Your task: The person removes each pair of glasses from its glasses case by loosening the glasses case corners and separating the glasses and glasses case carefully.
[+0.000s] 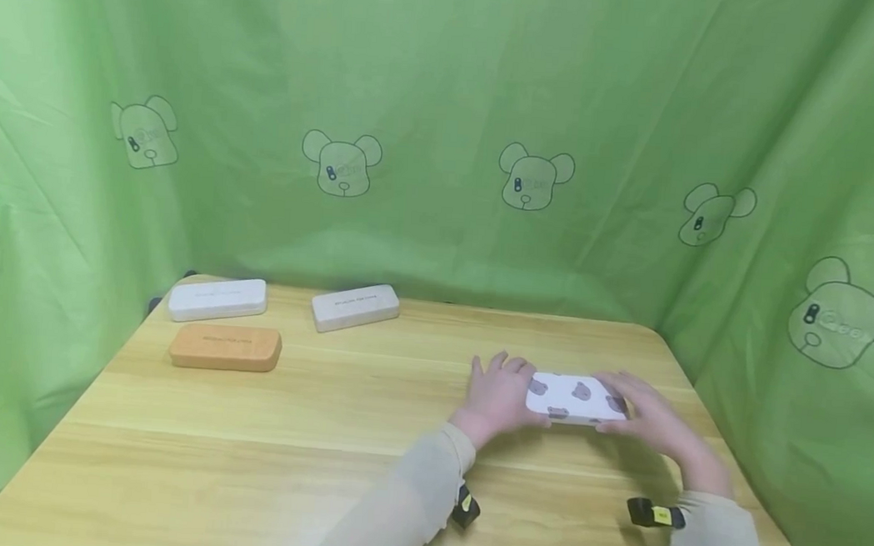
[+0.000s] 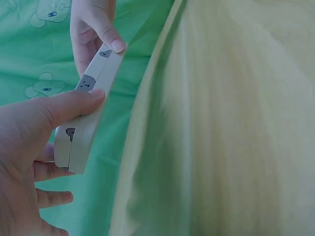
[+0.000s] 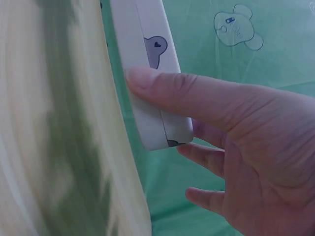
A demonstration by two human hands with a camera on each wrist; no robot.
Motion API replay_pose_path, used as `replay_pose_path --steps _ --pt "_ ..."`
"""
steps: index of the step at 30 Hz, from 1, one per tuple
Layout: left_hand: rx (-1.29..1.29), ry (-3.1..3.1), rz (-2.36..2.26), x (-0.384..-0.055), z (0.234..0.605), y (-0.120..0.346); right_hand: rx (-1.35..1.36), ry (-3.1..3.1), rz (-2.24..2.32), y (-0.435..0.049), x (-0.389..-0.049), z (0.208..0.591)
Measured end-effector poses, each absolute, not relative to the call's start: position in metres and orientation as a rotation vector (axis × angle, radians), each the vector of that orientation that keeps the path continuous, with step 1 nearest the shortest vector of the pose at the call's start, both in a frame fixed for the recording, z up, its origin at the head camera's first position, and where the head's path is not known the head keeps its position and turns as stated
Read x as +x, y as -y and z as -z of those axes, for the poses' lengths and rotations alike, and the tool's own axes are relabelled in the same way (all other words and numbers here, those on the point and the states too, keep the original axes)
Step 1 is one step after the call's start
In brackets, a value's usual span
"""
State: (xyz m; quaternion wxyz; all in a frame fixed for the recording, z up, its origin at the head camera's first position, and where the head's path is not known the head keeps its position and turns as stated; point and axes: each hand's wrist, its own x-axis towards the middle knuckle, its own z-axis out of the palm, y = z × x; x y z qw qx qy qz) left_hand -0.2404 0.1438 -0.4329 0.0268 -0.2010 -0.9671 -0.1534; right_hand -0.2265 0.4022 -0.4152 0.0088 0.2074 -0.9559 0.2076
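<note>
A white glasses case (image 1: 580, 398) printed with grey-brown bear heads is held level between both hands at the right side of the table. My left hand (image 1: 499, 396) grips its left end, thumb along the near edge and fingers behind. At the opposite end my right hand (image 1: 646, 415) grips it the same way. In the left wrist view the case (image 2: 96, 113) shows a seam along its side, and it appears lifted off the table. The right wrist view has my thumb (image 3: 162, 88) pressed on the near side of the case (image 3: 155, 123).
An orange case (image 1: 225, 348) lies at the left of the wooden table (image 1: 244, 478). Behind it sits a white case (image 1: 217, 300), with a greyish-white case (image 1: 355, 307) to the right near the back edge. A green curtain (image 1: 449, 73) surrounds the table.
</note>
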Motion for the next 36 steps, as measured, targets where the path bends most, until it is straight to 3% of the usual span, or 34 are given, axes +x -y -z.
replay_pose_path --steps 36 --pt "-0.51 3.092 0.341 -0.229 0.463 -0.207 0.581 3.076 -0.76 -0.456 -0.228 0.449"
